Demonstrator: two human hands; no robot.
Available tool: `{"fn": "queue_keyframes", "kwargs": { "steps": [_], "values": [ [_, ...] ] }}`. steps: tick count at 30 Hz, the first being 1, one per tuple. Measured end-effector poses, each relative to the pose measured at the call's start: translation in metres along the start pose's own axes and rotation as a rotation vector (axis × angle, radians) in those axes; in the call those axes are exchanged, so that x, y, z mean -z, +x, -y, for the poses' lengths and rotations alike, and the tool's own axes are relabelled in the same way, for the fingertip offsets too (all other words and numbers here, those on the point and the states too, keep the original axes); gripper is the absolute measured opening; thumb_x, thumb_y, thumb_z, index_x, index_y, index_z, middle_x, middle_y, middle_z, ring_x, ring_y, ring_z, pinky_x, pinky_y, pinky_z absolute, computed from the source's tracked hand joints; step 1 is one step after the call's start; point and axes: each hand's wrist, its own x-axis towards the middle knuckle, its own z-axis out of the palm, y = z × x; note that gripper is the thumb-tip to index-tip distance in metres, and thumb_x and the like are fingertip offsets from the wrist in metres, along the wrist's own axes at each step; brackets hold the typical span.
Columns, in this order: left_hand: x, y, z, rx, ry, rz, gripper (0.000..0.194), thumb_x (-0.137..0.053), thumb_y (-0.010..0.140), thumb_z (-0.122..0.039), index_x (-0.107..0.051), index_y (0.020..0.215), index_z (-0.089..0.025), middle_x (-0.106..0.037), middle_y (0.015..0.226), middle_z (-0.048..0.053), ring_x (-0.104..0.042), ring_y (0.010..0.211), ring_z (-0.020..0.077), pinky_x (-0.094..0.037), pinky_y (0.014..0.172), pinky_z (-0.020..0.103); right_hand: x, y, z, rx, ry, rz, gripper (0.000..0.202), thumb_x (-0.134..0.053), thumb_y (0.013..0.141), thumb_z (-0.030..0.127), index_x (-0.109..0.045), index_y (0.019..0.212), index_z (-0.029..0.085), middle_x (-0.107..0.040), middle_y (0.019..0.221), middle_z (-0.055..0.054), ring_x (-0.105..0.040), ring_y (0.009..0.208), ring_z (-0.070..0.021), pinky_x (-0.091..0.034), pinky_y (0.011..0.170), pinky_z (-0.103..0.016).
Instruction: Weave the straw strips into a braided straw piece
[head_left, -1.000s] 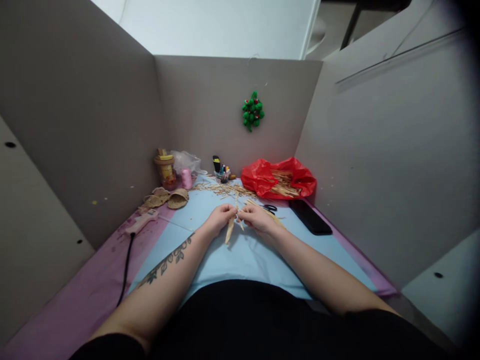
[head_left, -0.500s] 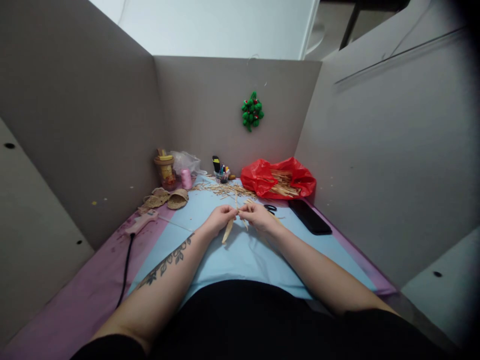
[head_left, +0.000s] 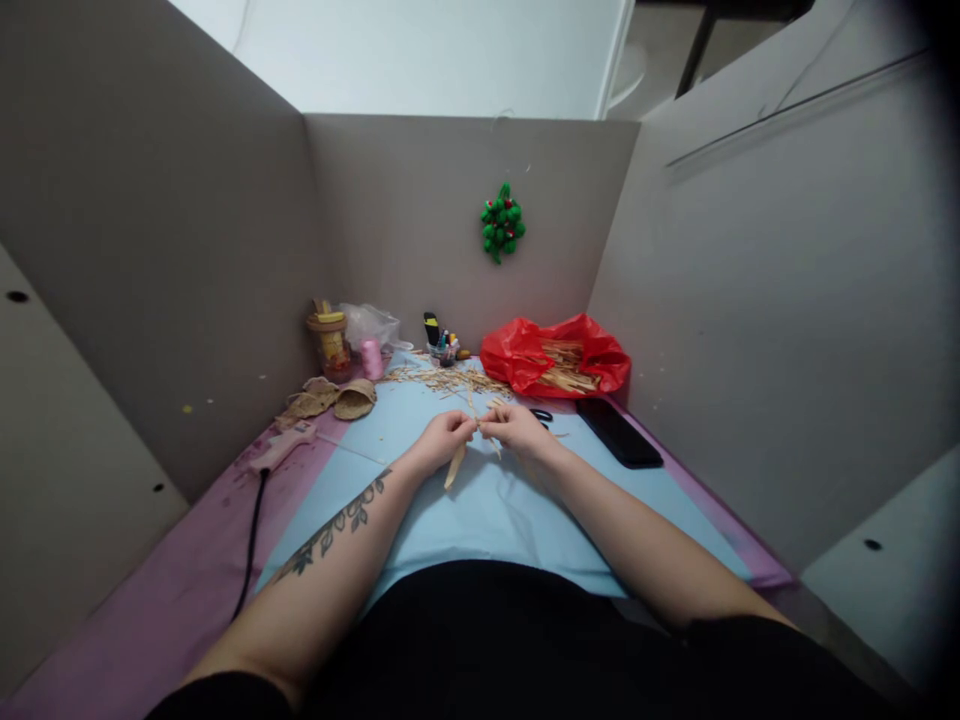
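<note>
Pale, flat straw strips [head_left: 454, 468] are pinched between both hands above the blue table cover [head_left: 480, 525]. My left hand [head_left: 442, 440] is closed on them, and one broad end hangs down below its fingers. My right hand [head_left: 514, 428] meets it fingertip to fingertip, also closed on the strips. A narrow end sticks out beneath the right fingers, and another piece points up between the hands. How the strips cross at the fingertips is too small to make out. Black-handled scissors [head_left: 541, 415] lie just beyond my right hand, partly hidden.
Loose straw [head_left: 450, 378] is scattered at the back. A red plastic bag [head_left: 510, 355] of straw and a black phone-like slab [head_left: 621, 433] lie right. On the left are a pink glue gun [head_left: 283, 447] with cord, woven straw pieces [head_left: 355, 399], a pink thread spool [head_left: 371, 358] and a lidded cup [head_left: 330, 345].
Both hands keep their pinch on the strips, and the fingertips have shifted very slightly. The narrow end below my right fingers has swung a little to the right.
</note>
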Motion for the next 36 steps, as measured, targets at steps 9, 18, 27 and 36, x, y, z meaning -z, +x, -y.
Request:
{"fn": "queue_keyframes", "kwargs": {
  "steps": [9,18,27,36],
  "values": [
    [0.001,0.003,0.004,-0.214,0.28,-0.109,0.019,-0.044,0.078,-0.027,-0.053,0.065,-0.016,-0.05,0.059,-0.003,-0.044,0.059,0.0109,-0.033,0.057,0.022,0.007,0.002,0.002,0.002,0.096,0.084,0.02,-0.063,0.066,0.035,-0.06,0.066,0.015,-0.042,0.046,0.005,-0.032,0.041,-0.0064,-0.022,0.04,-0.021],
    [0.004,0.008,0.006,-0.116,0.161,-0.21,0.018,-0.048,0.075,-0.029,-0.053,0.063,-0.015,-0.049,0.057,-0.002,-0.044,0.058,0.0114,-0.033,0.056,0.022,0.021,-0.001,0.027,-0.138,0.484,-0.036,0.022,-0.066,0.065,0.032,-0.065,0.076,0.013,-0.051,0.055,-0.001,-0.044,0.05,-0.0088,-0.033,0.045,-0.021],
    [0.003,0.01,0.008,-0.117,0.13,-0.245,0.017,-0.048,0.075,-0.028,-0.053,0.065,-0.016,-0.049,0.057,-0.003,-0.043,0.056,0.0109,-0.033,0.055,0.022,-0.004,-0.003,0.019,-0.17,0.473,0.166,0.025,-0.068,0.063,0.028,-0.067,0.082,0.012,-0.047,0.049,0.004,-0.036,0.041,-0.0053,-0.026,0.039,-0.02],
    [0.001,0.008,0.006,-0.126,0.091,-0.215,0.016,-0.051,0.073,-0.028,-0.053,0.063,-0.015,-0.049,0.057,-0.003,-0.043,0.057,0.0101,-0.034,0.055,0.021,-0.014,-0.004,0.013,-0.119,0.424,-0.008,0.027,-0.07,0.058,0.026,-0.05,0.075,0.018,-0.057,0.051,0.003,-0.055,0.047,-0.0099,-0.041,0.045,-0.019]
  ]
}}
